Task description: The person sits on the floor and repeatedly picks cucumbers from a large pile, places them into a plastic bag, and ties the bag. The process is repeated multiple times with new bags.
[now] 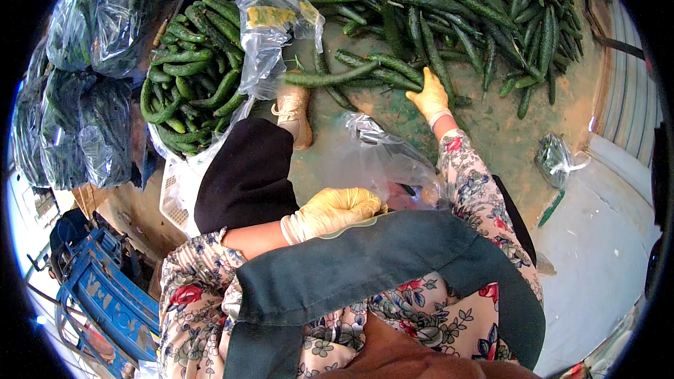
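Observation:
My right hand [430, 95], in a yellow glove, reaches forward and closes round the near end of a dark green cucumber [399, 64] at the edge of a big cucumber pile [463, 0]. Other cucumbers lie right beside it, so how many are in the grip is hard to make out. Close to my body, my left hand [338, 210], also gloved in yellow, is curled shut on the rim of a clear plastic bag [382, 158]. Something dark green shows low in that bag, partly hidden by the film.
A white crate [175, 193] lined with plastic holds curved cucumbers [189, 77] on my left. Bagged cucumbers [84, 126] are stacked farther left, above a blue metal frame [105, 295]. A small knotted bag [554, 160] lies at right. My shoe [293, 116] is near the pile.

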Motion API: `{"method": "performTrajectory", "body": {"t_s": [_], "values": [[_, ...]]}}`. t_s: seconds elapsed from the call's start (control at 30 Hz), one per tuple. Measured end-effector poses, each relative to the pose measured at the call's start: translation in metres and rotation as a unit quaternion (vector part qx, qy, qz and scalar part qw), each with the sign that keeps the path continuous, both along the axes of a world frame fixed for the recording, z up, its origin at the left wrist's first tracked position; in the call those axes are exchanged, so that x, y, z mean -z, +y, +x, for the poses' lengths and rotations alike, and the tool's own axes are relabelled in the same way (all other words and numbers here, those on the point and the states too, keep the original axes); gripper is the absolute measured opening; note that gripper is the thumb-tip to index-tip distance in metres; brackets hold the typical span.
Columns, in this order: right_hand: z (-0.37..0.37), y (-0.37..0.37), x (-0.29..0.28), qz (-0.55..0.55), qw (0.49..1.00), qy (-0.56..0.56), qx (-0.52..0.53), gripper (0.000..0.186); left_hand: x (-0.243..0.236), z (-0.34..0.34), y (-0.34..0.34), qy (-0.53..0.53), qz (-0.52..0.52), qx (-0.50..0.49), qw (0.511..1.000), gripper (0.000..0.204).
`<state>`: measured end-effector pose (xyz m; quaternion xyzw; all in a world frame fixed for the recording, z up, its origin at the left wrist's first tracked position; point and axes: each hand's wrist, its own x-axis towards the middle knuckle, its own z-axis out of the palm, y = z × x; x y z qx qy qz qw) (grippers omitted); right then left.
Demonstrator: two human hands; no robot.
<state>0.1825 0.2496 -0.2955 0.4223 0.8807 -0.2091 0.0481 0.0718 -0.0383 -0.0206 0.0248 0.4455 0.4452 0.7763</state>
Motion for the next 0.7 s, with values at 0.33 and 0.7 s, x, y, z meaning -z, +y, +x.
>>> {"method": "performTrajectory", "body": {"t_s": [0.33, 0.7], "values": [[-0.029, -0.083, 0.012, -0.122, 0.987, 0.008, -0.104, 0.078, -0.010, -0.006, 0.018, 0.049, -0.036, 0.017, 0.998, 0.025], [0.106, -0.062, 0.017, -0.336, 0.926, -0.150, -0.078, 0.077, -0.030, -0.006, 0.030, -0.006, -0.019, 0.020, 1.000, 0.029]]}}
